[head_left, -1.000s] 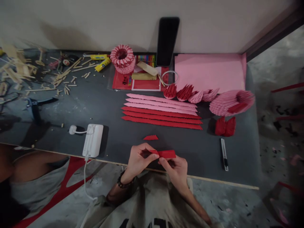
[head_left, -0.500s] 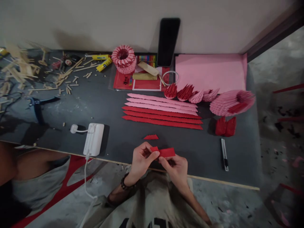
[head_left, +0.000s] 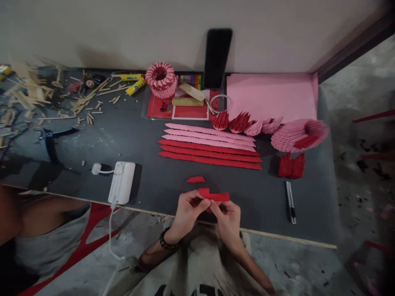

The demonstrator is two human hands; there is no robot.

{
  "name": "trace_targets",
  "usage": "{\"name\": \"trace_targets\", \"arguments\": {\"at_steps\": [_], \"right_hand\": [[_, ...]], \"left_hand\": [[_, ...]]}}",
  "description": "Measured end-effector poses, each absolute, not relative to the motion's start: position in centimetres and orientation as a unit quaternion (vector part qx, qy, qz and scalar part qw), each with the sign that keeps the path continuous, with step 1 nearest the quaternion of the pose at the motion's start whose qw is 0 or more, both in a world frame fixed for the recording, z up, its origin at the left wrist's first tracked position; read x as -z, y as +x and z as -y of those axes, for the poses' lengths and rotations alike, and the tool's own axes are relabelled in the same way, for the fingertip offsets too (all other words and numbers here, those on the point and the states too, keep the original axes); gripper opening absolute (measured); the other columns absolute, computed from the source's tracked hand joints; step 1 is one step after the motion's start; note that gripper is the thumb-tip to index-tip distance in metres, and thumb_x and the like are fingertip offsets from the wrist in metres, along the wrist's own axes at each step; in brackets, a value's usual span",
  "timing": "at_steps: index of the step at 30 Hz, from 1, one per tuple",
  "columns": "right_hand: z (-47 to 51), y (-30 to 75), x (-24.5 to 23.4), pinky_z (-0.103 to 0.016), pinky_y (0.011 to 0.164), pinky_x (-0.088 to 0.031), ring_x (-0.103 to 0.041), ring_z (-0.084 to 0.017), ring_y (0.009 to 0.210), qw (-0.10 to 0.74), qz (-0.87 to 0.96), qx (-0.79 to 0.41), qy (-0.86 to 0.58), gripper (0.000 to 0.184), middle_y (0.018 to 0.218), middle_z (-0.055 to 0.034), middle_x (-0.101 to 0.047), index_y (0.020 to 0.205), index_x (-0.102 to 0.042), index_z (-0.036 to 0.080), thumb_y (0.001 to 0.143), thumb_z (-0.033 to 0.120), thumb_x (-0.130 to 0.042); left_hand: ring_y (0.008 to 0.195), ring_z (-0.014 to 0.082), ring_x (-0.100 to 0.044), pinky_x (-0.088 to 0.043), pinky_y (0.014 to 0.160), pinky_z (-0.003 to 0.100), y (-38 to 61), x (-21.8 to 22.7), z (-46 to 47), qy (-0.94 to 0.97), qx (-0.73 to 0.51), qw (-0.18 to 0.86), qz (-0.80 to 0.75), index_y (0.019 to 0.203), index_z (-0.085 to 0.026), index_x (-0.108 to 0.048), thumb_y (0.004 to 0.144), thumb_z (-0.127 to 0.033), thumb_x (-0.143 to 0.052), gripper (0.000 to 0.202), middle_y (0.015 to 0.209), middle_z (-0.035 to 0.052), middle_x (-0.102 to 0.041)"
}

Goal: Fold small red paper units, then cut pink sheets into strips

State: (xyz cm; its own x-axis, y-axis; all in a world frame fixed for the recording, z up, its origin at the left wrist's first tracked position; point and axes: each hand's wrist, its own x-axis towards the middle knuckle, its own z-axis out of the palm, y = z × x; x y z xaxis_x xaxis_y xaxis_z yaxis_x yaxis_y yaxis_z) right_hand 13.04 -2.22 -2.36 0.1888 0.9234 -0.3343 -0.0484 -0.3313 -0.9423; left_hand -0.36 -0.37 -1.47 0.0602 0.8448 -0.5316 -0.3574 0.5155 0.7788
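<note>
A small strip of red paper, folded with one end sticking up at its left, is pinched between both hands above the table's front edge. My left hand grips its left part with thumb and fingers. My right hand has its thumb and fingers closed on the right part. Just beyond them lies a short red zigzag-edged paper piece. Farther back, rows of long red strips and pink strips with jagged edges lie side by side.
To the right are a box cutter, red folded bundles and a pink paper-module piece. A white power strip is at left, wood scraps beyond. A phone leans on the wall. Someone's leg shows at left.
Both hands have shifted slightly with the red paper between them. The paper's left end now stands up more squarely above the rest. The view has tilted a little.
</note>
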Motion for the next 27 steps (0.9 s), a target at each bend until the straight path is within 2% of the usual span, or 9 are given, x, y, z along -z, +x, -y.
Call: {"name": "trace_targets", "arguments": {"at_steps": [2,4,5,8,10,13,17,22,27], "right_hand": [[2.2,13.7,2.6,-0.026,0.061,-0.061,-0.072,-0.016,0.061,0.442,0.422,-0.524,-0.593,0.02,0.071,-0.0011,-0.079,0.083,-0.082,0.023,0.091,0.041,-0.08],[2.1,15.0,2.9,-0.027,0.064,-0.062,-0.075,-0.017,0.068,0.442,0.489,-0.485,-0.574,0.01,0.08,-0.0017,-0.082,0.094,-0.083,0.024,0.09,0.033,-0.081],[2.0,15.7,3.1,-0.028,0.067,-0.062,-0.076,-0.017,0.072,0.452,0.513,-0.456,-0.57,0.011,0.084,-0.0018,-0.082,0.1,-0.083,0.025,0.089,0.028,-0.081],[1.4,17.9,3.4,-0.032,0.08,-0.065,-0.078,-0.019,0.088,0.487,0.58,-0.378,-0.532,0.035,0.102,-0.0039,-0.083,0.122,-0.079,0.03,0.091,0.014,-0.072],[0.8,18.9,3.3,-0.033,0.086,-0.066,-0.078,-0.019,0.098,0.481,0.648,-0.356,-0.472,0.047,0.115,-0.0047,-0.081,0.13,-0.076,0.035,0.093,0.008,-0.066],[0.0,19.6,2.8,-0.029,0.083,-0.065,-0.077,-0.015,0.099,0.443,0.708,-0.362,-0.413,0.048,0.117,-0.0024,-0.08,0.123,-0.079,0.038,0.095,0.004,-0.061],[-0.6,19.6,2.1,-0.026,0.083,-0.064,-0.077,-0.013,0.094,0.43,0.701,-0.38,-0.423,0.037,0.109,-0.0026,-0.081,0.108,-0.083,0.033,0.097,0.006,-0.061],[-0.4,18.5,1.7,-0.029,0.083,-0.064,-0.079,-0.017,0.09,0.414,0.615,-0.443,-0.505,0.007,0.099,-0.0047,-0.083,0.094,-0.083,0.027,0.094,0.026,-0.077],[0.8,16.9,2.0,-0.027,0.066,-0.06,-0.073,-0.016,0.068,0.41,0.478,-0.477,-0.614,0.018,0.079,-0.0035,-0.081,0.089,-0.082,0.022,0.09,0.04,-0.081]], "left_hand": [[0.061,0.0125,-0.065,-0.055,0.066,0.026,-0.5,1.5,0.2,0.212,-0.441,0.679,-0.547,0.071,-0.015,-0.072,0.075,-0.048,-0.094,0.04,0.067,0.0004,-0.072],[0.06,0.0106,-0.062,-0.05,0.064,0.023,-0.8,1.3,0.0,0.197,-0.44,0.68,-0.553,0.069,-0.015,-0.07,0.075,-0.048,-0.094,0.041,0.063,-0.0007,-0.07],[0.059,0.0101,-0.06,-0.048,0.062,0.022,-0.9,1.2,-0.1,0.189,-0.435,0.691,-0.546,0.067,-0.015,-0.068,0.075,-0.048,-0.094,0.042,0.062,-0.0008,-0.069],[0.059,0.0105,-0.059,-0.044,0.059,0.022,-1.1,0.9,-0.1,0.181,-0.401,0.739,-0.511,0.063,-0.016,-0.063,0.078,-0.048,-0.092,0.045,0.06,0.0,-0.068],[0.058,0.0108,-0.058,-0.043,0.058,0.023,-1.0,1.0,0.2,0.192,-0.383,0.754,-0.499,0.063,-0.016,-0.063,0.08,-0.048,-0.09,0.045,0.06,0.0001,-0.067],[0.058,0.0102,-0.056,-0.042,0.058,0.023,-0.9,1.4,0.6,0.216,-0.376,0.747,-0.503,0.066,-0.016,-0.063,0.082,-0.048,-0.088,0.044,0.061,-0.0006,-0.067],[0.061,0.0102,-0.057,-0.042,0.062,0.022,-0.9,1.4,0.7,0.266,-0.365,0.718,-0.53,0.067,-0.016,-0.066,0.084,-0.051,-0.086,0.044,0.063,-0.0003,-0.068],[0.056,0.0088,-0.05,-0.039,0.058,0.023,-1.0,0.8,0.0,0.319,-0.338,0.658,-0.592,0.065,-0.014,-0.071,0.076,-0.051,-0.089,0.042,0.06,-0.0009,-0.066],[0.057,0.0103,-0.053,-0.042,0.06,0.024,-0.9,1.2,0.0,0.33,-0.347,0.642,-0.598,0.064,-0.015,-0.075,0.074,-0.043,-0.09,0.033,0.06,-0.0002,-0.068]]}}
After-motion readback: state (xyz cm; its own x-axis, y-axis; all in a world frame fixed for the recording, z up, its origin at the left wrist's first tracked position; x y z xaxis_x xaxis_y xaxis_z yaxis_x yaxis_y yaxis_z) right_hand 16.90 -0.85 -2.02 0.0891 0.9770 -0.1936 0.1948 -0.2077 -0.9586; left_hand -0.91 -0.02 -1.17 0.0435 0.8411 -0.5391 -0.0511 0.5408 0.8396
